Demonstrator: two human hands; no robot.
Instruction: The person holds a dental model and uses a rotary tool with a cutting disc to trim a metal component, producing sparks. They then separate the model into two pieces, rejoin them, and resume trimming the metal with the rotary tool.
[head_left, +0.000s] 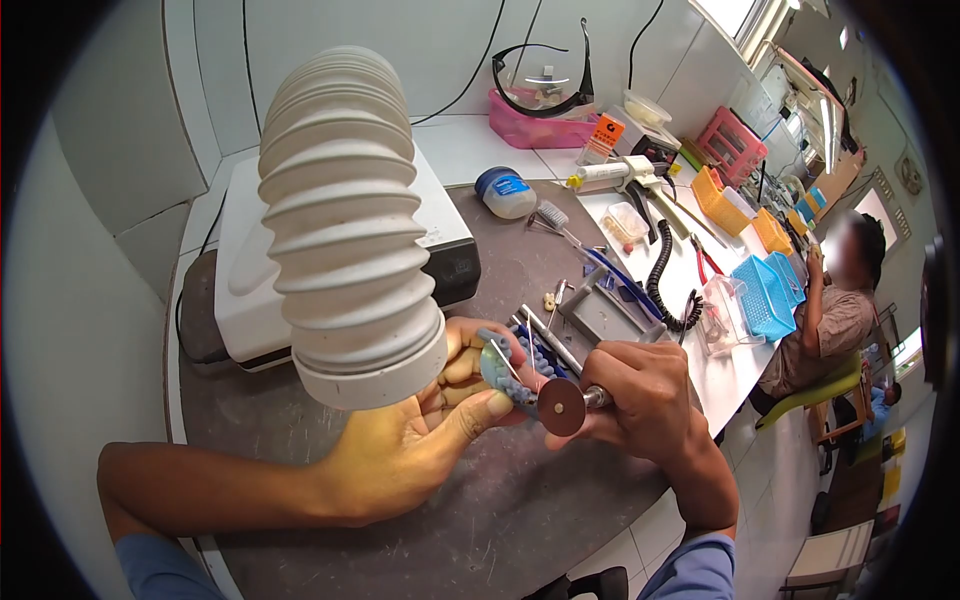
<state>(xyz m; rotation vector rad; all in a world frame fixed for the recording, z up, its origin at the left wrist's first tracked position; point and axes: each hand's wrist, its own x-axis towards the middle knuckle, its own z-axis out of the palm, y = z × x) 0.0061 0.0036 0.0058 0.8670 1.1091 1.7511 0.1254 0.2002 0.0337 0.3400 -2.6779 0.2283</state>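
Note:
My left hand (pixel 410 445) grips a blue-grey dental model (pixel 494 366) with tooth-like bumps and thin white sprues, the thumb pressed along its near side. In my right hand (pixel 640 400) is a rotary handpiece (pixel 597 396), the fingers wrapped round its metal body. A round brown cutting disc (pixel 561 407) is mounted on its tip. The disc faces me and overlaps the right end of the model in this view. Just above my left hand hangs the mouth of a white ribbed suction hose (pixel 345 220), hiding part of the fingers.
Behind the hose stands a white machine (pixel 250 250). A jar with a blue lid (pixel 506 192), a brush (pixel 552 216), a grey tray (pixel 610 310) and a coiled black cord (pixel 660 270) lie beyond my hands. Further right are a blue basket (pixel 766 297) and a seated person (pixel 835 310).

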